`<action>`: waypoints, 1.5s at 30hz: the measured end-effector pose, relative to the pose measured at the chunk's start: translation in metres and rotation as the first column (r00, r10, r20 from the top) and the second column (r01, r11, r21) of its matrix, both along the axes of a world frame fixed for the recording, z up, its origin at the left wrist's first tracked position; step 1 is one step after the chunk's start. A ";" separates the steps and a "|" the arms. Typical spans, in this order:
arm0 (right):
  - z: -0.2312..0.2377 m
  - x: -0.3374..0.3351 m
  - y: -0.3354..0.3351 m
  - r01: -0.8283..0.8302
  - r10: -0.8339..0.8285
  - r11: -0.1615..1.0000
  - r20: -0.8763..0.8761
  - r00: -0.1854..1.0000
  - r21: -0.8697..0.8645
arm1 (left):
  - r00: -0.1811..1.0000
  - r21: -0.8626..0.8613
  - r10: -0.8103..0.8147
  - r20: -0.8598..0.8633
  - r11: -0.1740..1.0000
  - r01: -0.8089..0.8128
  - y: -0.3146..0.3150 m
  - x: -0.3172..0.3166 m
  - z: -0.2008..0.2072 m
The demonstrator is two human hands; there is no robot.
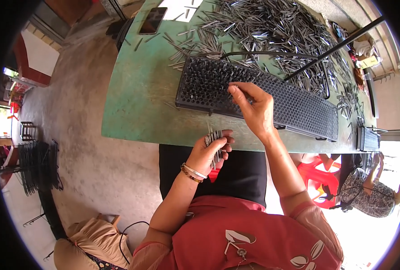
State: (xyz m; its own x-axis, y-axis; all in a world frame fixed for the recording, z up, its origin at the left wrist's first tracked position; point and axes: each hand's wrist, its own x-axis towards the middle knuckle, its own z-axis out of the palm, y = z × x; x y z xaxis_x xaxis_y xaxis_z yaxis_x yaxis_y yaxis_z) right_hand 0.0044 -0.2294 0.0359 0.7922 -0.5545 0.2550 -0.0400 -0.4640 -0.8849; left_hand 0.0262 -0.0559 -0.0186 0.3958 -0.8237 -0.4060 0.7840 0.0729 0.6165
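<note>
A long black tray [294, 99] full of round holes lies across the green table in front of me. Thin dark strips [204, 78] stand upright in the holes at its left end, while the holes to the right show no strips. My left hand [211, 148] is closed around a small bundle of thin metallic strips [215, 137] just off the table's near edge. Over the middle of the tray is my right hand [254, 105], with thumb and forefinger pinched together close above the holes. Whatever sits between those fingertips is too small to make out.
A big heap of loose dark strips [281, 27] covers the table's far side. Across it runs a black metal rod [335, 47]. A phone [153, 20] and white paper [182, 9] lie at the far left. Another person [366, 193] works at the right beside a second tray [369, 139].
</note>
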 end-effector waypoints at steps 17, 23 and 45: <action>-0.026 0.017 0.001 0.085 -0.017 0.919 0.176 0.984 -0.386 | 1.000 0.052 0.005 -0.003 0.999 -0.005 0.005 0.002 0.003; -0.023 0.015 0.003 0.078 -0.001 0.908 0.185 0.983 -0.411 | 1.000 0.018 -0.007 0.007 1.000 0.007 0.005 0.004 0.005; -0.016 0.007 0.004 -0.031 0.046 0.793 0.009 0.999 -0.608 | 0.992 0.012 -0.097 0.085 0.995 0.096 0.004 0.001 0.009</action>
